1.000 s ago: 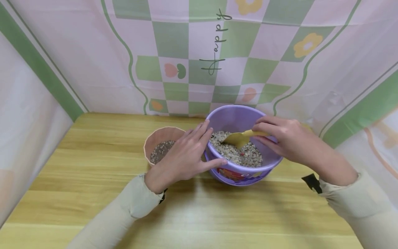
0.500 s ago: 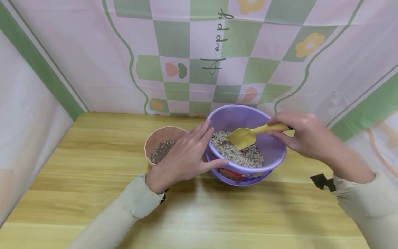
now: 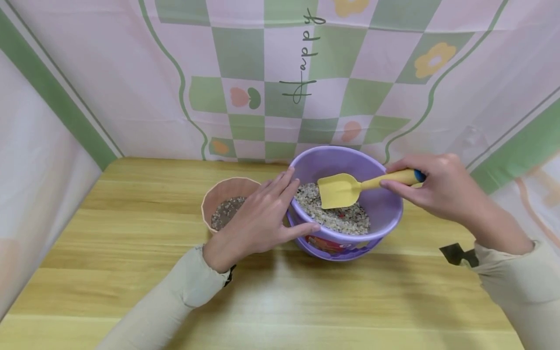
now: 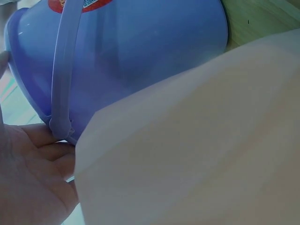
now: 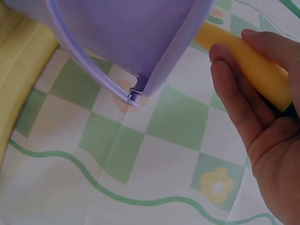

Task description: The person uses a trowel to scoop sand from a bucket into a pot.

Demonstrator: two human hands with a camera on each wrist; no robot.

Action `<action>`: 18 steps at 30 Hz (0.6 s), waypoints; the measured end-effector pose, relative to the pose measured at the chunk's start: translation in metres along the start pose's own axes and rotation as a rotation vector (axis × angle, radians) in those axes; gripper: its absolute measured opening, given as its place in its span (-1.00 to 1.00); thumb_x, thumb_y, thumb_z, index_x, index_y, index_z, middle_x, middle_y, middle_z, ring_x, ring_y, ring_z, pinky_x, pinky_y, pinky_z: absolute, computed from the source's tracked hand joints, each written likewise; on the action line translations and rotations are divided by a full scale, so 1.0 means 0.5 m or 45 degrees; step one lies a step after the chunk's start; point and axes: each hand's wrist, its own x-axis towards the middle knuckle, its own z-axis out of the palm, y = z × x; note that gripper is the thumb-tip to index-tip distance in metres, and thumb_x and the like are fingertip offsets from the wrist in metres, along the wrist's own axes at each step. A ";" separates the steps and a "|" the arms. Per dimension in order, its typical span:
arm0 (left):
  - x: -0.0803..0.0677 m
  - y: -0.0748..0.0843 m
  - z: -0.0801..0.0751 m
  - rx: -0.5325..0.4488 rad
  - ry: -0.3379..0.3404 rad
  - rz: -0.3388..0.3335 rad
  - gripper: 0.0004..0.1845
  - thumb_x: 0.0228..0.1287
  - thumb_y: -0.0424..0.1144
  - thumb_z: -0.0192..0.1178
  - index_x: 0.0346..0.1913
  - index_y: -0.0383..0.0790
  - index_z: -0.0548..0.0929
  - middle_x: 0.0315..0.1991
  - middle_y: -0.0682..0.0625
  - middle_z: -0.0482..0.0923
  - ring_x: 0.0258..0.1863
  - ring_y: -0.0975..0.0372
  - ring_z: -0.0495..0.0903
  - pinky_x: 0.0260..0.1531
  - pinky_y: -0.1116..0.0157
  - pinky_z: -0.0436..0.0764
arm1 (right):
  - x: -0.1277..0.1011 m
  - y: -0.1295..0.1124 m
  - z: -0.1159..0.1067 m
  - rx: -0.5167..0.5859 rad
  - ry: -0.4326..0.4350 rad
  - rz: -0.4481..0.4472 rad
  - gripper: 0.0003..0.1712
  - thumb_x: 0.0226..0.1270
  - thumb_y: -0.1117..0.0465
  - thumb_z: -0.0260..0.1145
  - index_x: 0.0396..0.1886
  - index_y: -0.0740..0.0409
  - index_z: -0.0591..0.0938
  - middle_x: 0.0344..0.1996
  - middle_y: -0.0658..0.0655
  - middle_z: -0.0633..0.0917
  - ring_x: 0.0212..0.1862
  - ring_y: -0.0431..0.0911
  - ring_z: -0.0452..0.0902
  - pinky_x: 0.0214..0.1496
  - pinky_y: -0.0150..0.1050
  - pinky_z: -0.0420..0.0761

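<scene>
Scoop lifted over gravel, empty.
Right hand [image 3: 437, 187] grips yellow shovel [image 3: 339, 191] above purple bucket [image 3: 385, 214]; left hand [image 3: 258, 221], fingers straight, braces the bucket's side. Pink pot [image 3: 218, 192] just beyond left hand. Likely next: dig in, load.

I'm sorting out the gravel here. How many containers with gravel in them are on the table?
2. The purple bucket stands right of centre, the yellow shovel over its gravel. The small pink pot stands just left of it, partly behind the left hand.
</scene>
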 end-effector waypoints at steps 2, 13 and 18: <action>-0.001 -0.001 0.001 -0.001 0.004 0.001 0.06 0.27 0.50 -0.04 0.48 -0.37 0.28 0.56 -0.24 0.01 0.50 0.00 0.13 0.45 0.08 0.16 | -0.002 -0.003 -0.002 0.000 -0.013 0.052 -0.84 0.07 0.12 0.59 -0.41 0.07 0.79 -0.60 -0.10 0.68 -0.68 -0.42 0.28 -0.64 -0.55 0.31; -0.001 -0.002 0.001 -0.006 0.020 0.010 0.05 0.26 0.50 -0.03 0.47 -0.36 0.30 0.55 -0.24 0.02 0.49 -0.02 0.17 0.44 0.08 0.18 | -0.010 -0.013 -0.001 0.040 -0.137 0.215 -0.76 -0.04 0.39 0.58 -0.43 -0.04 0.81 -0.52 -0.07 0.77 -0.73 -0.45 0.32 -0.64 -0.54 0.33; 0.002 -0.002 -0.001 0.033 0.029 0.014 0.05 0.24 0.50 0.00 0.45 -0.36 0.33 0.54 -0.25 0.07 0.45 -0.04 0.25 0.41 0.08 0.25 | -0.012 -0.009 0.002 0.083 -0.243 0.140 -0.84 0.06 0.39 0.52 -0.35 0.08 0.82 -0.41 0.03 0.80 -0.52 -0.45 0.55 -0.51 -0.56 0.48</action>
